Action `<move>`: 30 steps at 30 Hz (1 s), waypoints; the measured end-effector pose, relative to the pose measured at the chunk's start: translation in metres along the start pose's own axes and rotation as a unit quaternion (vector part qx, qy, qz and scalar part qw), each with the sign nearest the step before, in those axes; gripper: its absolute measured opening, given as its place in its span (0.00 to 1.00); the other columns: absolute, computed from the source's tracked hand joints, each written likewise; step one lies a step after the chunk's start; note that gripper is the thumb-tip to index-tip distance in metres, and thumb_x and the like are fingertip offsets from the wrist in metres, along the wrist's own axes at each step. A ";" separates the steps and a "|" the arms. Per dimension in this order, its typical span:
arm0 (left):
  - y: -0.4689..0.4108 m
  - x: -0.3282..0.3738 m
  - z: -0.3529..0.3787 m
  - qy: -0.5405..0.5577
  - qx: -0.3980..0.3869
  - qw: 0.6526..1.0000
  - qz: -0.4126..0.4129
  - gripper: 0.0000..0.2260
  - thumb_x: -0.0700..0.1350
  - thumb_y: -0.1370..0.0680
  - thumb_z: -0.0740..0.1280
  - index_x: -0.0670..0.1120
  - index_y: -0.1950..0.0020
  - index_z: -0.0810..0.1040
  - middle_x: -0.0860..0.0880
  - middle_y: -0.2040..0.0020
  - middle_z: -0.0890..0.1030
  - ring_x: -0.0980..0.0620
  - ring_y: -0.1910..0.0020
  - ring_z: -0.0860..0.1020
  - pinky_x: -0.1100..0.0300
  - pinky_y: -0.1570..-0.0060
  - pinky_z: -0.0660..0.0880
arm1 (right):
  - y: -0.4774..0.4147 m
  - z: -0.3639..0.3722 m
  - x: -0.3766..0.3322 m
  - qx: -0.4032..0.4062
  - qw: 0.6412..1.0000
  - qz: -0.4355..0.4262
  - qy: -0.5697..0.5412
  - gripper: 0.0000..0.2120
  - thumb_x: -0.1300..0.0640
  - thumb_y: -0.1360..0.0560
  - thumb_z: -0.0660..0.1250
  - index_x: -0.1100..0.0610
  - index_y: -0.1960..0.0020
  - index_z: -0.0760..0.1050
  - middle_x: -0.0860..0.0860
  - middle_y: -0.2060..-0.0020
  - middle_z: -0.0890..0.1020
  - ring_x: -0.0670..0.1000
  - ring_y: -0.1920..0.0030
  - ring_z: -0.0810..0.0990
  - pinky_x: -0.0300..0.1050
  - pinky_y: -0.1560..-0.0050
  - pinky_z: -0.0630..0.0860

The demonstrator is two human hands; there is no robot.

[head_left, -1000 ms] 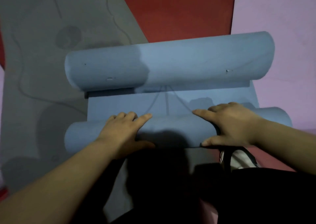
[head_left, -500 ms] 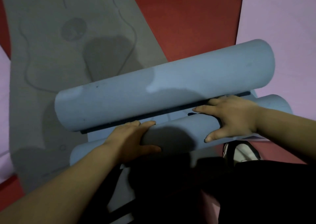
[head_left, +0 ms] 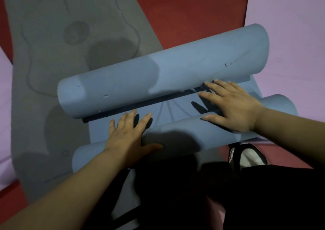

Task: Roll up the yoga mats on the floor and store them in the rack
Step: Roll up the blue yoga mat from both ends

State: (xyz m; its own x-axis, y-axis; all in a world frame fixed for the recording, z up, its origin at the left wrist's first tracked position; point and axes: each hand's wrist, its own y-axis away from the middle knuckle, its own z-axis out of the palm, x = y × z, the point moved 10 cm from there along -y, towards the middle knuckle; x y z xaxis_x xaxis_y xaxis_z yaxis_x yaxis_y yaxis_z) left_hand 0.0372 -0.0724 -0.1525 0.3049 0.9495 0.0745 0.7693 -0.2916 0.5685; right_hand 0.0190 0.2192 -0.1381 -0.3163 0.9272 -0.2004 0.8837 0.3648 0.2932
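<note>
Red flooring lay under overlapping mats. Nearest, the left hand and right hand pressed flat, fingers spread, on the blue foam yoga mat (soft, light, springy, probably); its far roll suggested gripping mid-length.

yoga or exercise room, padded red floor, grey yoga mat with printed line pattern laid flat, pink mats at both sides, blue yoga mat half rolled, sneaker on floor
</note>
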 end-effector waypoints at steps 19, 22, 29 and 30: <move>-0.023 -0.026 -0.037 0.029 0.116 0.988 -0.097 0.44 0.81 0.29 0.43 0.62 0.19 0.36 0.48 0.17 0.37 0.42 0.18 0.40 0.35 0.22 0.43 | -0.022 -0.008 -0.008 -0.015 0.998 0.059 -0.002 0.41 0.23 0.25 0.39 0.42 0.17 0.49 0.54 0.17 0.53 0.58 0.18 0.53 0.59 0.21 0.56; -0.014 -0.012 -0.030 0.028 0.102 0.992 -0.069 0.43 0.81 0.29 0.40 0.63 0.19 0.35 0.49 0.17 0.35 0.43 0.18 0.39 0.36 0.21 0.42 | -0.027 -0.009 -0.004 -0.022 0.998 0.065 -0.010 0.42 0.22 0.26 0.39 0.42 0.17 0.44 0.53 0.17 0.50 0.57 0.18 0.50 0.59 0.20 0.53; -0.021 -0.009 -0.023 0.016 0.083 0.994 -0.062 0.43 0.81 0.30 0.35 0.63 0.19 0.35 0.49 0.16 0.39 0.45 0.17 0.41 0.37 0.21 0.44 | -0.028 -0.019 -0.006 0.016 0.998 0.051 -0.015 0.39 0.26 0.23 0.46 0.45 0.19 0.57 0.57 0.21 0.62 0.60 0.22 0.62 0.60 0.25 0.62; -0.025 -0.011 -0.026 0.020 0.084 0.994 -0.063 0.43 0.81 0.31 0.35 0.63 0.19 0.35 0.49 0.16 0.39 0.45 0.17 0.41 0.37 0.21 0.44 | -0.025 -0.020 -0.008 0.025 0.998 0.050 -0.009 0.38 0.27 0.22 0.48 0.47 0.20 0.61 0.57 0.23 0.66 0.60 0.24 0.66 0.61 0.27 0.65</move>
State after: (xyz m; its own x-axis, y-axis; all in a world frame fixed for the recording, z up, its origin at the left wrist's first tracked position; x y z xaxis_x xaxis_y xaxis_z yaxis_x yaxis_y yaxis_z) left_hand -0.0004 -0.0721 -0.1460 0.1806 0.9825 0.0461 0.8841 -0.1827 0.4301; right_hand -0.0079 0.2046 -0.1251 -0.2202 0.9567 -0.1902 0.9264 0.2662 0.2665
